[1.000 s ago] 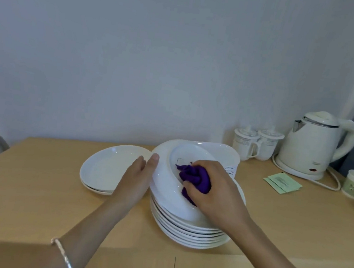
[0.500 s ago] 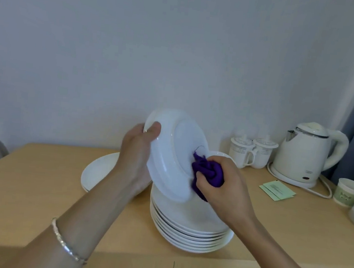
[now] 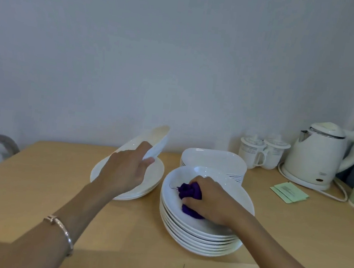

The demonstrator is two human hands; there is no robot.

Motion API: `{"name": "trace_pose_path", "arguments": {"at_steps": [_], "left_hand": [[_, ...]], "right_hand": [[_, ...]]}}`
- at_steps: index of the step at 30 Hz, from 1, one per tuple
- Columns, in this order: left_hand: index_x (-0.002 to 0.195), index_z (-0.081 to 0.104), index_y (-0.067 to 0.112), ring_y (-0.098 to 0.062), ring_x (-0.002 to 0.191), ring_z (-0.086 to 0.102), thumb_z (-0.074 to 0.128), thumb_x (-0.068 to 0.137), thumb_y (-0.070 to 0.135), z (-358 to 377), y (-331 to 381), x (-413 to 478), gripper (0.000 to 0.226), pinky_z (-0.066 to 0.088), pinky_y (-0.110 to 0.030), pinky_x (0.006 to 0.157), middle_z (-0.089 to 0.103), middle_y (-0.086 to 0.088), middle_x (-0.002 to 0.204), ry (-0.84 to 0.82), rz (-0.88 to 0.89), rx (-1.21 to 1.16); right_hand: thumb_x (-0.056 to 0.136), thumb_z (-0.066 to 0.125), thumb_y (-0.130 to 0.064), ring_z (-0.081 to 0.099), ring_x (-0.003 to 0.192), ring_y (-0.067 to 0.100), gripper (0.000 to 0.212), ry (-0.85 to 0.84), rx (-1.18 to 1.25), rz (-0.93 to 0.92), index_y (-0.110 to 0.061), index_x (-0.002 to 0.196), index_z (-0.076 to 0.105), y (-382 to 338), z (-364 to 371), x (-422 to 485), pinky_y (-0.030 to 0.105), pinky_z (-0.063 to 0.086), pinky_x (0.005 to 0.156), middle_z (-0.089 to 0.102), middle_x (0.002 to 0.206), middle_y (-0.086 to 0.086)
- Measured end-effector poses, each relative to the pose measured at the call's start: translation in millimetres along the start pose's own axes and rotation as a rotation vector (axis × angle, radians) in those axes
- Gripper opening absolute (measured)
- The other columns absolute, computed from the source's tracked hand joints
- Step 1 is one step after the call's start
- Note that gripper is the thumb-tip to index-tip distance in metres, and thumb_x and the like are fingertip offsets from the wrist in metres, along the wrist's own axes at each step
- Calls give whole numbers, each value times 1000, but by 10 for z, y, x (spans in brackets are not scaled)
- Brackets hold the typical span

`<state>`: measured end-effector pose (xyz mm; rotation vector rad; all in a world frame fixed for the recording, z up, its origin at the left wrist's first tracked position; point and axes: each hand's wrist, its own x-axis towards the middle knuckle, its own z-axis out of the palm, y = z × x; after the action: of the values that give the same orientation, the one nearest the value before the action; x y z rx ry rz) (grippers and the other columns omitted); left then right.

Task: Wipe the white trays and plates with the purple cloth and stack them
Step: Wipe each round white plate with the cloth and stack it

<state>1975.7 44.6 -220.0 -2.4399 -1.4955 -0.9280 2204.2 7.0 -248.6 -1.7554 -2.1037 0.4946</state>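
Left hand [image 3: 126, 172] fingers curl round tilted round white plate [image 3: 156, 139] above low plate pile [image 3: 151, 181]. Right hand [image 3: 212, 199] fingers clamp crumpled purple cloth [image 3: 188, 190] on tall plate stack [image 3: 199, 241].

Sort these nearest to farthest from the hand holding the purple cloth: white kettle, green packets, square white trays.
1. Stack of square white trays, just behind the right hand.
2. Flat green paper packets, to its right.
3. White electric kettle, back right.

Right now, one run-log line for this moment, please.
left hand: holds tilted plate over left stack | right hand: grips purple cloth on tall stack | status: held plate not yet stacked
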Motion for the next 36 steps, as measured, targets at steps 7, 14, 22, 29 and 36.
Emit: {"name": "trace_pose_path", "arguments": {"at_steps": [7, 14, 22, 29, 36], "left_hand": [[108, 53, 18, -25, 54, 59, 56, 94, 28, 370, -249, -163, 17, 30, -28, 46, 63, 0, 64, -195, 111, 341], [92, 66, 15, -30, 47, 58, 41, 84, 29, 625, -546, -298, 31, 26, -22, 43, 66, 3, 61, -92, 115, 215], [132, 45, 29, -21, 110, 57, 16, 94, 42, 534, -474, -292, 50, 45, -34, 80, 62, 9, 120, -331, 25, 196], [141, 41, 27, -15, 130, 45, 15, 100, 37, 584, -399, -317, 50, 42, -33, 93, 49, 12, 141, -438, -17, 148], [147, 34, 18, -10, 145, 19, -9, 77, 67, 689, -414, -348, 95, 9, -33, 117, 31, 3, 154, -395, 30, 113]], "right_hand": [[83, 60, -46, 50, 96, 19, 39, -141, -137, 51, -23, 111, 46, -91, -122, 93, 31, 42, 80, 52, 106, 2], [82, 61, -46, 50, 96, 18, 41, -89, -94, 44, -25, 115, 49, -46, -61, 64, 32, 45, 81, 52, 105, -1], [81, 62, -47, 49, 95, 17, 38, -65, -63, 31, -27, 111, 48, -10, -37, 74, 30, 41, 74, 52, 104, -2], [79, 62, -49, 50, 94, 18, 36, -45, -47, 15, -31, 106, 47, 37, 1, 80, 33, 43, 78, 53, 102, -2], [79, 70, -37, 53, 103, 15, 48, -98, 142, -74, -29, 122, 49, 59, -86, -104, 34, 48, 90, 55, 112, -6]]}}
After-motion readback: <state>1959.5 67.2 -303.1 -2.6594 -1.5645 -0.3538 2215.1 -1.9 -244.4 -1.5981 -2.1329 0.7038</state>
